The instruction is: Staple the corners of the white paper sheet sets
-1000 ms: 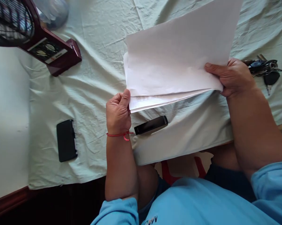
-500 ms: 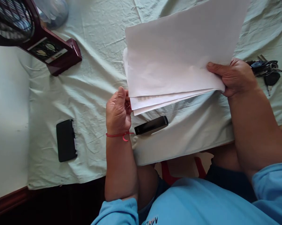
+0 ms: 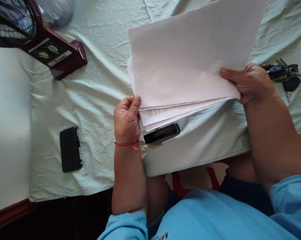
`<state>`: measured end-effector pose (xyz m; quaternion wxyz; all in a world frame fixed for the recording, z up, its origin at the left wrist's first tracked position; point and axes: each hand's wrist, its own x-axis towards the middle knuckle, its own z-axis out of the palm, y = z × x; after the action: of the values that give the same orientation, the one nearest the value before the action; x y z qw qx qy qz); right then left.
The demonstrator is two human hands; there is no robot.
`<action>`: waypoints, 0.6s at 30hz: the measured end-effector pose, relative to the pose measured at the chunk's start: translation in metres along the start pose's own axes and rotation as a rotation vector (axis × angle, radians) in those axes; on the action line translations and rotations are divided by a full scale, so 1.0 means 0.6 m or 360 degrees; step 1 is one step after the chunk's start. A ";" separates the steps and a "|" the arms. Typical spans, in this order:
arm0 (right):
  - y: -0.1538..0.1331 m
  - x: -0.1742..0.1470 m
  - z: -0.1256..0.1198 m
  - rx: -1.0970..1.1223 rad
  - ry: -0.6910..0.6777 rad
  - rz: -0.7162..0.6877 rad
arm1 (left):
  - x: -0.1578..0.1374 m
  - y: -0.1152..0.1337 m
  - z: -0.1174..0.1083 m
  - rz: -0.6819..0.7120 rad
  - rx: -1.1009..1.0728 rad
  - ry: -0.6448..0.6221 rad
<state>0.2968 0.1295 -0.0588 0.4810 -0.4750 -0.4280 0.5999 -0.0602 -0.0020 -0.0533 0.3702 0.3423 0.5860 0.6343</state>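
The work surface is a table under a pale green cloth (image 3: 97,166); its near edge slants just nearer than the hands, and both forearms cross it. A wall (image 3: 10,116) bounds the left side.

The white sheets (image 3: 190,60) are held above the middle of the cloth, plain side up on top. At the near left, lower sheets project unevenly, one showing print. The step in hand is judged to be separating or aligning these edges; the next move calls for a steady right end and a light left pinch.

The fan (image 3: 60,53) limits movement at far left.

The right hand (image 3: 255,81) clamps the right end, thumb on top. The left hand (image 3: 127,118) pinches the near left corner between thumb and fingers.

Sideways room exists between the left hand and the black flat case (image 3: 70,149). Keys (image 3: 289,75) lie just right of the right hand. A black oblong device (image 3: 162,133) lies close to the lowest sheet edge, restricting downward movement there.
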 end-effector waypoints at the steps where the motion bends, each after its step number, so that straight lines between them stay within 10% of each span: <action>1: -0.001 -0.002 0.001 0.0003 -0.0003 0.0004 | -0.001 0.001 0.000 0.0005 -0.0008 0.0009; 18: -0.008 -0.014 0.011 -0.0010 -0.0012 -0.0070 | -0.001 0.003 0.004 0.0051 -0.0103 0.0053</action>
<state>0.2918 0.1220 -0.0514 0.4911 -0.4646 -0.4420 0.5896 -0.0582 -0.0016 -0.0513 0.3611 0.3289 0.5657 0.6644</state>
